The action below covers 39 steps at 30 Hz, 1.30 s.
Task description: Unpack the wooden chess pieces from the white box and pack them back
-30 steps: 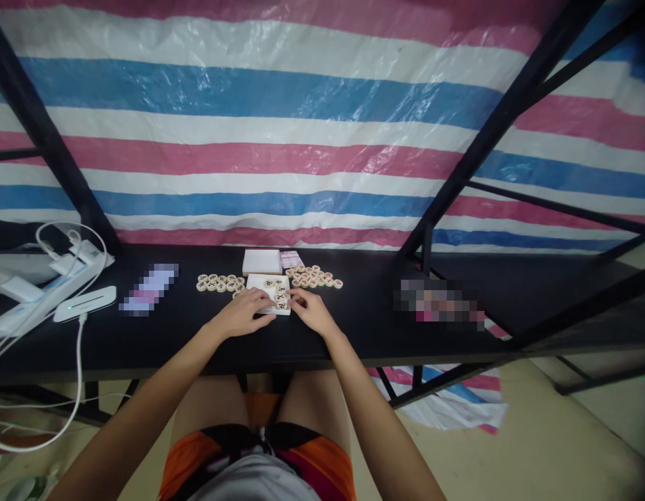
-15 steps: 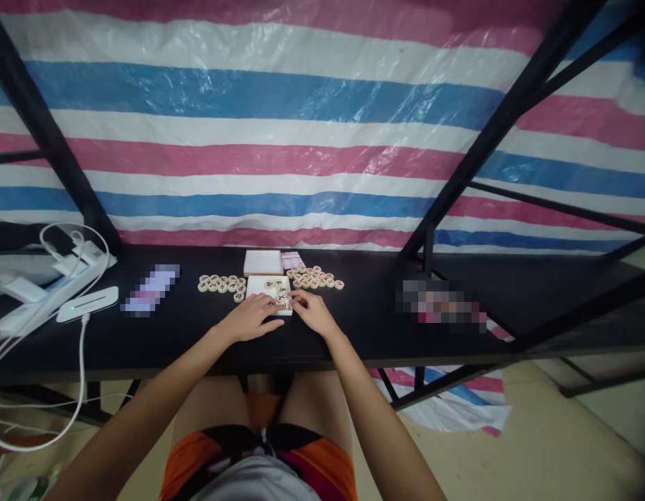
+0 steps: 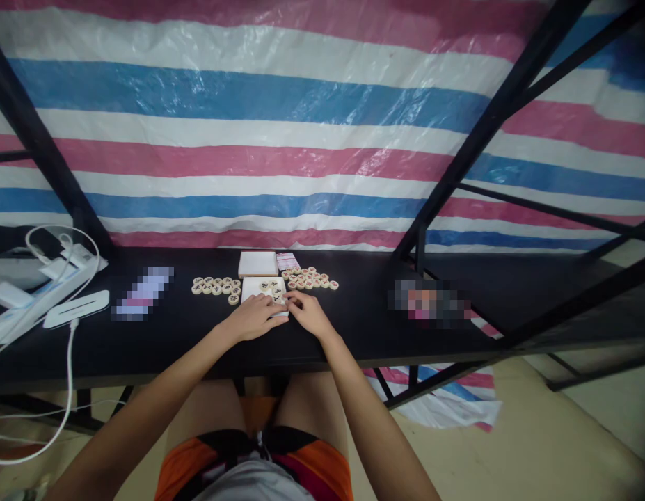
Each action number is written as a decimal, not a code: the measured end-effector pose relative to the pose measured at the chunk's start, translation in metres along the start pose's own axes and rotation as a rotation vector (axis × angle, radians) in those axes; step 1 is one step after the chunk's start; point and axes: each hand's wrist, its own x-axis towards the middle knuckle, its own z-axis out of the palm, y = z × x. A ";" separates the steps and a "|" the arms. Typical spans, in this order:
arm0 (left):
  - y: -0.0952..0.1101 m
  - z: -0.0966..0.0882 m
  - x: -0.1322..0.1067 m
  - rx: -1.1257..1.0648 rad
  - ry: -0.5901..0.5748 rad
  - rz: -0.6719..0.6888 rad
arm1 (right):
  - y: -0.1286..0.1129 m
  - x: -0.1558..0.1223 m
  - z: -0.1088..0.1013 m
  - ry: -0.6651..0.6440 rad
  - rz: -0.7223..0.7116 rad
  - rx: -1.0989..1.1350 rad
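Note:
A shallow white open box (image 3: 252,287) lies on the black desk in front of me, with several Chinese chess pieces (image 3: 264,286) inside, marked in black. My left hand (image 3: 255,317) reaches over the box's near side, fingers stretched forward and thumb apart; its fingertips are at the pieces near the right wall. At that right wall is my right hand (image 3: 309,313), its fingers bent and drawn together close to the same pieces. What its fingertips grip, if anything, is hidden. Black-marked pieces (image 3: 216,286) stand in rows left of the box, red-marked ones (image 3: 308,280) to the right.
Behind the box lies a white box lid (image 3: 258,264) beside a small printed paper (image 3: 288,261). A power strip (image 3: 45,292) with cables and a white device (image 3: 76,309) are at left. Two blurred-out items flank the desk (image 3: 364,313). Black metal bars (image 3: 458,167) rise at right.
The whole view has shifted slightly. My left fingers and right fingertips have moved only a little over the pieces at the box's right side.

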 end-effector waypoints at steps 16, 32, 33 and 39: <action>0.004 -0.015 0.010 -0.056 -0.062 -0.087 | 0.001 0.000 0.000 0.000 0.020 0.010; -0.049 -0.021 -0.099 -0.151 0.373 -0.750 | 0.000 0.000 0.000 0.020 0.034 -0.008; -0.050 -0.016 -0.101 -0.103 0.337 -0.764 | 0.000 0.000 0.000 0.022 0.034 -0.007; -0.043 -0.002 -0.101 0.148 0.226 -0.705 | -0.001 -0.001 -0.001 0.023 0.035 -0.014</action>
